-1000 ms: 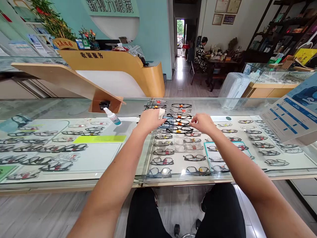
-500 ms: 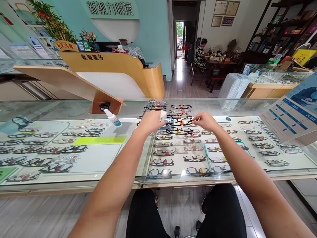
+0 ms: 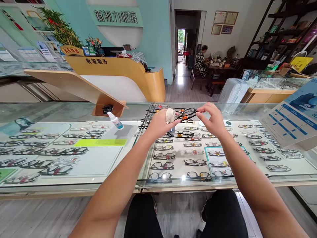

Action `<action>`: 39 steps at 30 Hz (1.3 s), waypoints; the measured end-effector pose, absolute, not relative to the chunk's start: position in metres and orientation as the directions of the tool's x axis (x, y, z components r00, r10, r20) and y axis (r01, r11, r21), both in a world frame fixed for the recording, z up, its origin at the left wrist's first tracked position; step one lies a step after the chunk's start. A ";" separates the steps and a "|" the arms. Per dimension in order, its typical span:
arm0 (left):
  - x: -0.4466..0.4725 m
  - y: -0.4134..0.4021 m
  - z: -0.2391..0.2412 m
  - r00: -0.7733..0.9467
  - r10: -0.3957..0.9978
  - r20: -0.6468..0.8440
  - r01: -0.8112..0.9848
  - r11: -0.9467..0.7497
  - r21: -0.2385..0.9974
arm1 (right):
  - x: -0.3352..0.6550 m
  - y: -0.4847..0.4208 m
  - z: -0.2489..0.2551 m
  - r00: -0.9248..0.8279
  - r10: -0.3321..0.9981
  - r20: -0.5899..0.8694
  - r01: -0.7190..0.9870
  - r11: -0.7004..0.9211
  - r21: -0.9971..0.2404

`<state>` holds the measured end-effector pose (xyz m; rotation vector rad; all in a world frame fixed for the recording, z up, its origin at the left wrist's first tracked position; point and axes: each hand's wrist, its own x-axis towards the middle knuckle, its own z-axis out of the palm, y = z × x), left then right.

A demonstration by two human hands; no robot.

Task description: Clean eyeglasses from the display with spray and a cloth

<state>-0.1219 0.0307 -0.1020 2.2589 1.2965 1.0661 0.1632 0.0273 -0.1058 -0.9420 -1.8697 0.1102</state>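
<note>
Between my two hands is a pair of black-framed eyeglasses (image 3: 186,115), tilted up to the right above the glass counter, with an orange patch showing at a lens. My right hand (image 3: 211,118) pinches its right end between thumb and fingers. My left hand (image 3: 159,124) is closed around a crumpled white cloth (image 3: 170,116), its fingertips at the left end of the eyeglasses; whether they touch is unclear. Just below, another pair of black eyeglasses (image 3: 182,134) lies on the counter. More stacked eyeglasses (image 3: 146,119) are partly hidden behind my left hand.
A white spray bottle (image 3: 115,120) stands left of my hands, beside a tilted wooden-backed stand (image 3: 109,109). Rows of eyeglasses (image 3: 162,165) show under the glass counter (image 3: 138,180). A blue-and-white sign (image 3: 292,115) stands at the right. Farther back, a person (image 3: 200,62) sits near a table.
The black eyeglasses have come up off the column of frames and are now tilted between my hands. My right hand has risen slightly and turned; my left hand has moved right with the cloth.
</note>
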 end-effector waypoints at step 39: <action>-0.103 0.032 -0.124 0.247 0.906 0.344 -0.036 -0.346 0.938 | 0.119 0.002 -0.108 -0.289 0.860 0.421 0.180 0.480 -0.858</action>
